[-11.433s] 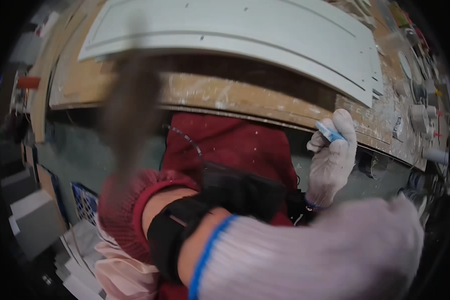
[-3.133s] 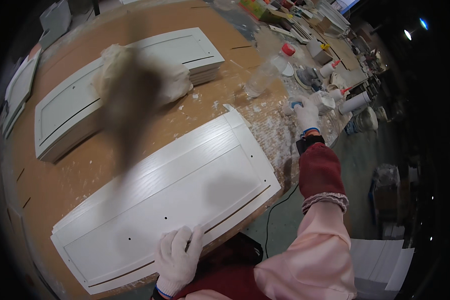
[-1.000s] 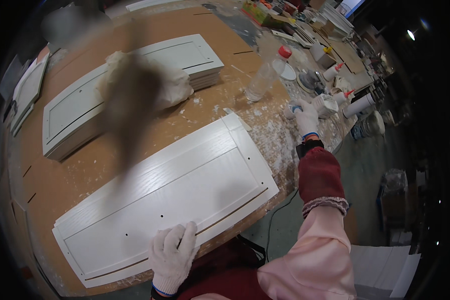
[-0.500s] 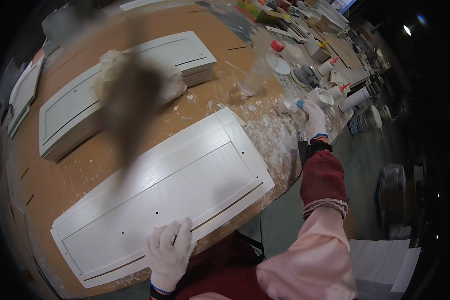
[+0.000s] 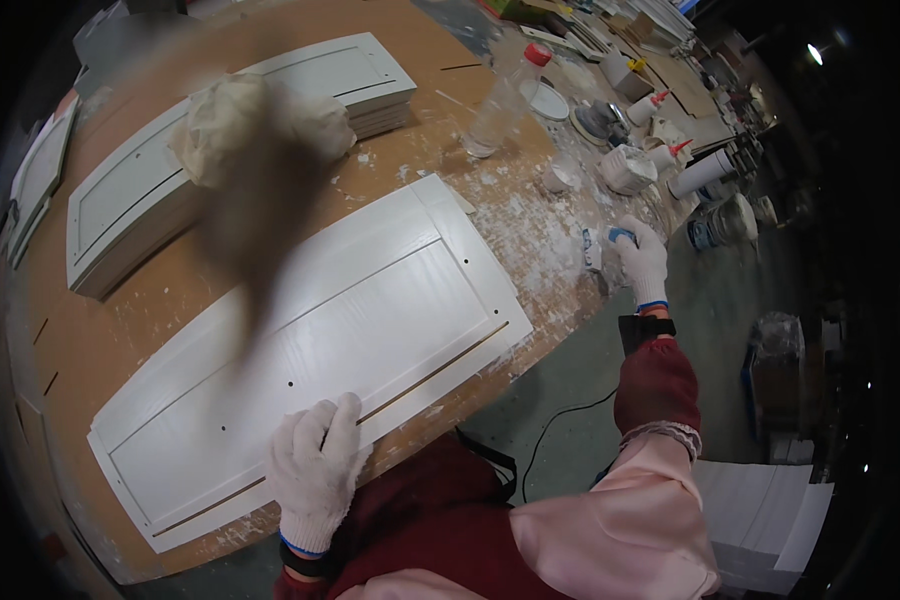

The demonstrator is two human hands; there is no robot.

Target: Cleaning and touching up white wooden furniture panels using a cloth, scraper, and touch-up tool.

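A white cabinet-door-like panel (image 5: 310, 350) with a recessed middle, small dark holes and a groove lies on the bench. My left hand (image 5: 315, 465), in a white knit glove, rests on its near edge with fingers laid out flat. At the bench's right end is my right hand (image 5: 644, 265), gloved too, a blue covering on one fingertip. Its fingers are bent together; what they hold, if anything, is hidden. Beside them lies a small blue-and-white item (image 5: 592, 250). A little farther off stand a small cup (image 5: 558, 178) and a white-crusted tub (image 5: 628, 170).
Stacked white panels (image 5: 130, 190) lie at the far left, a pale crumpled cloth (image 5: 220, 130) on them. A clear red-capped bottle (image 5: 492, 115), a sander (image 5: 597, 122) and red-tipped glue bottles (image 5: 646, 108) stand at the back right. A dark blur covers part of the view.
My right hand has moved away from the small cup, back toward the blue-and-white item near the bench edge. My left hand stays on the panel. The whole view has shifted slightly.
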